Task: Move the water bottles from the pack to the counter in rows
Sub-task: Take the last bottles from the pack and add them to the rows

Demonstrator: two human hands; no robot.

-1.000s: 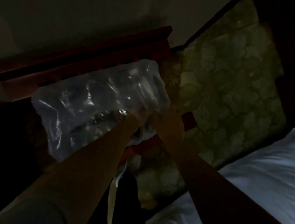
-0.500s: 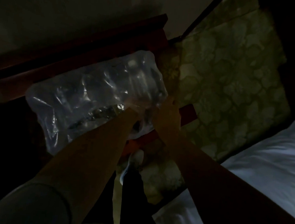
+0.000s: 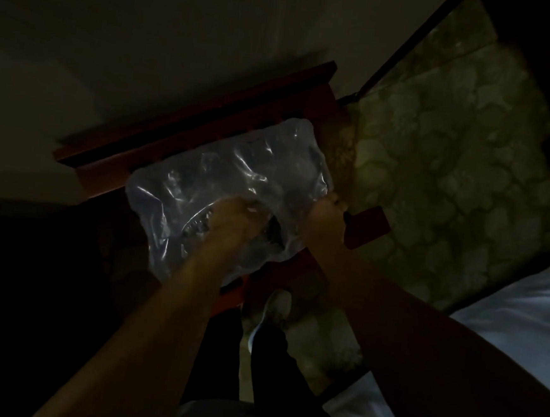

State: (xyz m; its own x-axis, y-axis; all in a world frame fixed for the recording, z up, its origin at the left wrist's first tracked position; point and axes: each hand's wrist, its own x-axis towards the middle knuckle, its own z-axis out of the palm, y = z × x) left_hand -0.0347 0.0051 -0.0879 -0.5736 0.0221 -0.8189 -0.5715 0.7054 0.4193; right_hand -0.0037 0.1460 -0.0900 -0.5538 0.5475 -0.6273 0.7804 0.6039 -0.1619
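Here we have the pack [image 3: 232,191] in the middle of the frame, lying on a reddish wooden stand [image 3: 195,119] that runs from centre left up toward the top middle. Our left hand [image 3: 233,215] digs into the pack's near side, fingers curled into the film around what looks like a torn opening. Our right hand [image 3: 327,212] clamps the pack's right end, knuckles bunched on the wrap.

The risks, as we judge them: the film is thin, glossy and crinkled, so it may tear suddenly and let bottles roll out. The pack overhangs the stand's near edge toward the lower middle of the frame, so a hard pull could drag it off onto our foot [image 3: 275,307] below. The dim light makes it hard to judge where the opening ends, and a slick bottle could slip.

The bottles inside show only as rounded, ribbed bulges under the wrap; we cannot count them. The floor [image 3: 450,176] at the right has a mottled green pattern, and soft white bedding [image 3: 514,326] fills the lower right.
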